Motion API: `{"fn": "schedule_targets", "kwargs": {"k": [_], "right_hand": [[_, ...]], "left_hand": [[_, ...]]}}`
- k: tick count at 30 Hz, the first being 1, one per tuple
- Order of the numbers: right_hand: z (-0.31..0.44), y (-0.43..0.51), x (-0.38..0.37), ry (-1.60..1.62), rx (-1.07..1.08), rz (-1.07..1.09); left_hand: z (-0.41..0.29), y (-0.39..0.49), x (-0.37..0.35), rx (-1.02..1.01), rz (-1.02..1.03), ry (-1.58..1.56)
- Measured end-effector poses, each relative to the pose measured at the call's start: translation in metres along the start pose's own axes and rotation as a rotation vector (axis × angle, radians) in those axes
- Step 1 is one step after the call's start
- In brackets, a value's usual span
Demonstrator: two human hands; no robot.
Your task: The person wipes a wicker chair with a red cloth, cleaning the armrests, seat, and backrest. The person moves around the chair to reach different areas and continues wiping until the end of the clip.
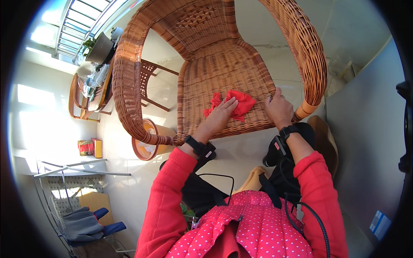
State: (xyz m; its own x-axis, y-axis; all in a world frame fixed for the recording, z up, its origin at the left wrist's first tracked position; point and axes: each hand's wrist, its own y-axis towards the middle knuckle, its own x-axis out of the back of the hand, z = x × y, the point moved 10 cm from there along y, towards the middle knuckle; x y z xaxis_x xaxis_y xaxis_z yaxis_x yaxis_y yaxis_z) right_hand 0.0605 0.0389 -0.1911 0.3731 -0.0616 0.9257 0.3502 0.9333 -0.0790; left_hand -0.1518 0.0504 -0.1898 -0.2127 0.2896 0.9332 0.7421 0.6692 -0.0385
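A brown wicker armchair (209,77) fills the upper middle of the view, its seat turned towards me. My left hand (222,113) presses a crumpled red cloth (242,102) against the front part of the woven seat. The cloth bulges out around the fingers, so part of it is hidden under the palm. At the seat's right edge, near the front corner, my right hand (280,108) grips the rim with the thumb side up. Both wrists carry black straps with small devices.
An orange waste bin (167,132) stands beside the chair's left front. Further left are a table (105,87) with a potted plant (100,48), and a metal drying rack (96,171) with a grey garment (80,225). A grey panel (364,129) rises at right. Black cables hang near my right arm.
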Motion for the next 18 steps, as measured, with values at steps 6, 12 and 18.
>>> {"fn": "schedule_targets", "kwargs": {"k": [6,12,18], "right_hand": [[-0.001,0.001,-0.003,0.003,-0.003,0.003],[0.000,0.002,-0.003,0.014,-0.006,0.002],[-0.003,0.002,-0.005,0.049,-0.031,0.034]], "left_hand": [[0.013,0.032,0.008,-0.012,-0.036,0.164],[0.058,0.105,0.003,0.110,-0.075,0.073],[0.074,0.129,-0.007,0.167,-0.096,0.017]]}}
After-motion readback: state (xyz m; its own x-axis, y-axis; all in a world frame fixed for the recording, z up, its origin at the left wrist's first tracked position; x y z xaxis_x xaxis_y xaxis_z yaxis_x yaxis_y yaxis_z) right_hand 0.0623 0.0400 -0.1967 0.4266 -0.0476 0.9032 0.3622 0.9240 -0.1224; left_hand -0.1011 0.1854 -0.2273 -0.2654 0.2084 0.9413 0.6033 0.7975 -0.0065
